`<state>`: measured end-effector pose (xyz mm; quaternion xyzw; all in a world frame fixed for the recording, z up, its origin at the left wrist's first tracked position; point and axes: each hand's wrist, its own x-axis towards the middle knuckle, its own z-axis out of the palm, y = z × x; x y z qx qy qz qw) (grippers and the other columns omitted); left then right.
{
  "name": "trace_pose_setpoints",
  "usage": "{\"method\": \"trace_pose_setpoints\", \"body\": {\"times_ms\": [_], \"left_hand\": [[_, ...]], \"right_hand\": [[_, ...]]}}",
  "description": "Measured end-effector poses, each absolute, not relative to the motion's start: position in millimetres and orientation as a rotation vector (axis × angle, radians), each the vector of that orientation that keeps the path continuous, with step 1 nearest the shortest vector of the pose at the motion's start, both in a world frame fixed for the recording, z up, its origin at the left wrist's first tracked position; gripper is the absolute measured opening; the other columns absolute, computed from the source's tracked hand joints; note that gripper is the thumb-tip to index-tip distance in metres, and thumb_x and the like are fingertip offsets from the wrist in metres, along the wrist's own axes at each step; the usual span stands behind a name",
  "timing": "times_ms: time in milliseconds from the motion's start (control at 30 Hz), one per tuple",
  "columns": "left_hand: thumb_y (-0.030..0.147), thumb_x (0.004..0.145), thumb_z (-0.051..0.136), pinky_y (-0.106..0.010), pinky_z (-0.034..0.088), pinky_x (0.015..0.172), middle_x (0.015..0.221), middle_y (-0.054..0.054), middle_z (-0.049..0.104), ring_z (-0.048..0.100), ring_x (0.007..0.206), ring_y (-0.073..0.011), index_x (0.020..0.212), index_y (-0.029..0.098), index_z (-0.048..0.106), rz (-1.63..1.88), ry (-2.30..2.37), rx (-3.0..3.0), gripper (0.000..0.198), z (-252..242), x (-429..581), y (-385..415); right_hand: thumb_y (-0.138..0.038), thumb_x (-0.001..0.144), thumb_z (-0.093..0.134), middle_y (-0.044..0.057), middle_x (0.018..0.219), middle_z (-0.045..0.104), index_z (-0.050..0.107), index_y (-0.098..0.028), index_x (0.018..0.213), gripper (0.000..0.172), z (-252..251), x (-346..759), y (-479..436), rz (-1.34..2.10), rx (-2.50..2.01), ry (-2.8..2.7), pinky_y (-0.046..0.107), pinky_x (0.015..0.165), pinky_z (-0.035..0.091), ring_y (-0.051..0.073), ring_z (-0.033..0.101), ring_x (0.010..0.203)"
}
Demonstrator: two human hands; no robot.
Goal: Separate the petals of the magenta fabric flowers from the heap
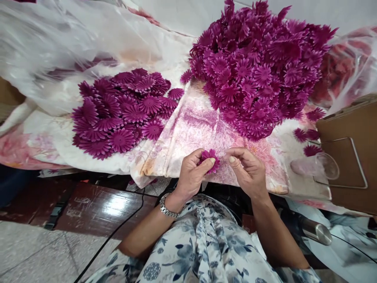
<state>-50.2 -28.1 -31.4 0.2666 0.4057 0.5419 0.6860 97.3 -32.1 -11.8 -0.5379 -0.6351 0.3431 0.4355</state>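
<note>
My left hand (pixel 193 173) pinches a small purple artificial flower (pixel 212 157) between thumb and fingers, just above the front edge of the cloth. To its right, my right hand (pixel 249 171) has thumb and forefinger drawn together in a pinch, a little apart from the flower; whatever may be between the fingertips is too small to make out. Beyond my hands rises a large heap of purple artificial flowers (pixel 259 74). A lower pile of flat, wider purple flower pieces (pixel 120 114) lies at the left.
A stained floral cloth (pixel 188 129) covers the table. Clear plastic sheeting (pixel 59 35) lies at the back left. On the right are a cardboard box (pixel 350 137), a bent metal wire frame (pixel 357 161), a clear plastic cup (pixel 312 166) and several loose flowers (pixel 300 135). A bag of red pieces (pixel 338 70) stands behind.
</note>
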Motion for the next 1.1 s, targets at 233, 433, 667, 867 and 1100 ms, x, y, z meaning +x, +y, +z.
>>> {"method": "trace_pose_setpoints", "body": {"times_ms": [233,433,667,867,1100], "left_hand": [[0.034,0.067,0.073,-0.017,0.029,0.042,0.049,0.006,0.044,0.038,0.044,-0.0042,0.057,0.015,0.050,1.179,0.918,0.653,0.032,-30.2,-49.8,-29.2],[0.042,0.062,0.076,-0.017,0.030,0.040,0.048,0.005,0.046,0.038,0.042,-0.0046,0.059,0.015,0.056,1.095,0.864,0.584,0.033,-27.7,-49.6,-29.5],[0.031,0.060,0.078,-0.017,0.028,0.039,0.051,0.006,0.049,0.039,0.042,-0.0044,0.064,0.016,0.057,1.123,0.858,0.528,0.027,-28.6,-55.1,-26.7],[0.028,0.058,0.079,-0.017,0.033,0.041,0.054,0.004,0.055,0.046,0.046,-0.0059,0.065,0.015,0.060,1.133,0.878,0.492,0.024,-26.9,-51.3,-23.5],[0.029,0.060,0.078,-0.016,0.031,0.040,0.051,0.005,0.055,0.045,0.043,-0.0048,0.065,0.016,0.058,1.196,0.907,0.552,0.024,-29.4,-49.3,-23.7]], "right_hand": [[-0.025,0.082,0.061,-0.001,0.076,0.062,0.063,-0.021,0.087,0.007,-4.8,90.4,-32.4,0.801,-1.239,-1.691,0.026,0.068,0.046,0.012,0.057,0.072],[-0.022,0.081,0.061,-0.001,0.071,0.058,0.059,-0.020,0.077,0.005,-8.3,87.2,-28.4,0.928,-1.143,-1.750,0.026,0.062,0.044,0.011,0.054,0.066],[-0.025,0.082,0.058,-0.002,0.067,0.057,0.058,-0.019,0.073,0.011,-16.9,104.0,-19.6,0.829,-1.271,-1.560,0.026,0.060,0.044,0.011,0.054,0.063],[-0.030,0.081,0.059,0.004,0.082,0.062,0.064,-0.019,0.088,0.014,6.2,155.6,25.0,-0.047,-1.555,-1.583,0.036,0.074,0.047,0.017,0.057,0.075],[-0.034,0.083,0.059,0.004,0.089,0.064,0.063,-0.020,0.099,0.022,0.9,120.3,-3.4,0.566,-1.324,-1.899,0.033,0.075,0.050,0.016,0.059,0.081]]}}
